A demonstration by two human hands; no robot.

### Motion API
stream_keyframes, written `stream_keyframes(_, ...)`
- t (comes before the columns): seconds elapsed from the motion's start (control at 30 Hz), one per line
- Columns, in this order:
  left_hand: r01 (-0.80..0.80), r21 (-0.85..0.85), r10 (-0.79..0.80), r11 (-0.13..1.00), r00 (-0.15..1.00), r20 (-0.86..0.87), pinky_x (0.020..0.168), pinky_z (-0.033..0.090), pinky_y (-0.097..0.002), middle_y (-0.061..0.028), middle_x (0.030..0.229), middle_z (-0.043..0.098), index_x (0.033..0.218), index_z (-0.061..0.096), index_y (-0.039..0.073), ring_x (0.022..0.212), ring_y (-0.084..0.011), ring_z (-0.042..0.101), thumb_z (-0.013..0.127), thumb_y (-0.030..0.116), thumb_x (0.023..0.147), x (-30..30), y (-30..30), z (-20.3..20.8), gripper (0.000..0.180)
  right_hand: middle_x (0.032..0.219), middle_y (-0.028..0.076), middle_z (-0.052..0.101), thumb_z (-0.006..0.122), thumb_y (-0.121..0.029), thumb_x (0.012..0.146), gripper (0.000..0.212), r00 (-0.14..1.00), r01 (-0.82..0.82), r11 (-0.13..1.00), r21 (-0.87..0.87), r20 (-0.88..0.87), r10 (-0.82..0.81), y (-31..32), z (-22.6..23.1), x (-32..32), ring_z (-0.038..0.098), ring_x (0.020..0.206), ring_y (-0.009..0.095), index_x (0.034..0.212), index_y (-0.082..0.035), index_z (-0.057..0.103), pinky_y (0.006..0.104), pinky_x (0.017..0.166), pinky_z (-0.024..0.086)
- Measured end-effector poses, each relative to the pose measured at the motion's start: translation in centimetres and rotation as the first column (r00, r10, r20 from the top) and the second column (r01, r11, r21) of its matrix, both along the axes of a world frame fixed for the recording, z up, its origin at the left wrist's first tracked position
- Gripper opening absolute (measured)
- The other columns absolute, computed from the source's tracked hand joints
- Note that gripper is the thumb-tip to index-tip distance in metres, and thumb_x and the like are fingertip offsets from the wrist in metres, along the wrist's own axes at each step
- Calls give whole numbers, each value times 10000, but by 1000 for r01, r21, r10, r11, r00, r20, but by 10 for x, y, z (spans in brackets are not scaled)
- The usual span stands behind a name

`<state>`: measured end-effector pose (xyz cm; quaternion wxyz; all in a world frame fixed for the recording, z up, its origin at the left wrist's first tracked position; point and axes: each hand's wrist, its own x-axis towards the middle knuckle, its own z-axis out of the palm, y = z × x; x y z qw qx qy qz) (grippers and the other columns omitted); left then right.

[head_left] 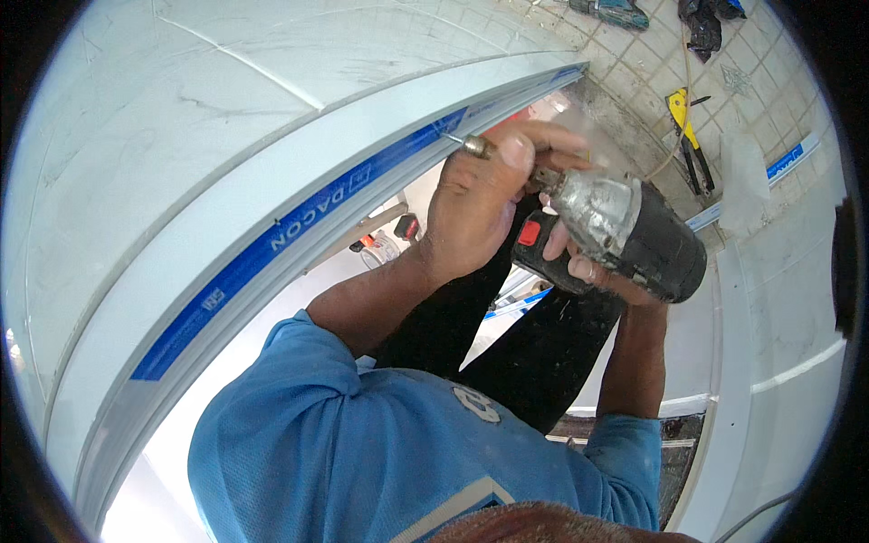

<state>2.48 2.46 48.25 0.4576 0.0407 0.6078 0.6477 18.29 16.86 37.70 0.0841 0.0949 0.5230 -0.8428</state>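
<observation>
A cordless drill [625, 231] with a silver gearbox and black body is in my right hand [605, 276], whose fingers wrap its grip from below. The drill points left. My left hand [475, 199] closes around the front end of the drill, thumb and fingers about the shaft behind a small metal chuck [477, 147]. A thin bit [451, 138] sticks out of the chuck and meets the blue film strip [308, 213] on a long white frame profile [217, 190]. Whether its tip is sunk into the profile cannot be made out.
Marble-look panels [136, 90] stand beyond the profile. On the tiled floor at the far right lie a yellow tool with black handles [685, 127], a teal power tool [615, 13] and another film-covered strip [792, 161]. A clear round container [380, 253] sits below the profile.
</observation>
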Motion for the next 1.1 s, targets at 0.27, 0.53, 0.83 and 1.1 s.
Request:
stream_keyframes(0.27, 156, 7, -154, 988, 983, -99, 1102, 517, -486, -296, 1226, 725, 1338, 603, -97, 1194, -338, 717, 325, 405, 1182, 0, -14, -10, 595, 1069, 89, 754, 859, -298, 875, 528, 988, 95, 986, -137, 133, -77, -23, 11, 22, 713, 1061, 233, 1272, 8, 691, 418, 1023, 543)
stream_keyframes(0.53, 156, 60, -156, 986, 988, -6, 1085, 537, -483, -307, 1219, 731, 1320, 607, -98, 1189, -343, 724, 315, 411, 1182, -9, -9, -12, 602, 1193, 113, 720, 815, -313, 891, 580, 984, 119, 993, 14, 129, -119, -27, 3, 37, 696, 1143, 248, 1356, -12, 642, 425, 1047, 544)
stream_keyframes(0.83, 190, 19, -188, 982, 980, -61, 1070, 551, -473, -310, 1218, 728, 1306, 614, -104, 1166, -348, 732, 301, 421, 1180, -8, -11, -7, 624, 1442, 211, 601, 614, -428, 1014, 668, 978, 20, 996, -83, 208, -2, -27, 2, 45, 636, 1311, 314, 1524, -13, 495, 450, 1121, 533)
stream_keyframes(1.1, 170, 66, -167, 983, 985, -44, 1090, 548, -491, -303, 1231, 724, 1325, 597, -100, 1206, -355, 718, 286, 436, 1179, -7, -10, -10, 637, 1303, 172, 677, 698, -342, 972, 600, 956, 86, 953, -291, 293, 3, -14, 11, 38, 694, 1182, 266, 1461, -23, 560, 408, 1030, 567)
